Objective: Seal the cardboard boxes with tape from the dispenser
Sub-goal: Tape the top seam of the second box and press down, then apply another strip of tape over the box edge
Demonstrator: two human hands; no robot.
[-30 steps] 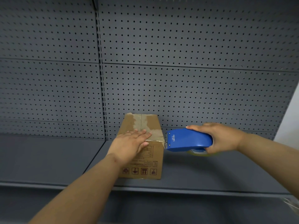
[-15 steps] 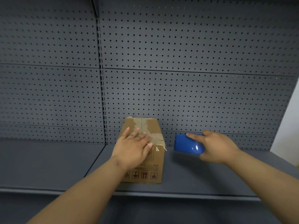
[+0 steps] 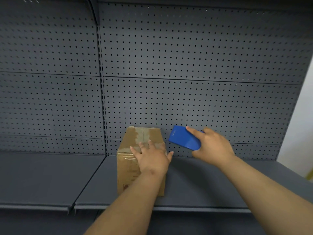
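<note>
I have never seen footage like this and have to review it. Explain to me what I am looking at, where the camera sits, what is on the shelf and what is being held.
There is no machine here: these are a person's two bare hands, filmed by one wide-angle camera worn on the head, looking forward and down.

In front is a dark grey metal shelf with a perforated back panel. One cardboard box stands on it, with tape already along its top seam.

The left hand lies flat with spread fingers on the near top edge of the box, apparently steadying it. The right hand has its grip closed around a blue tape dispenser, held in the air just right of the box and not touching it. No tape can be seen running from the dispenser to the box.
</note>
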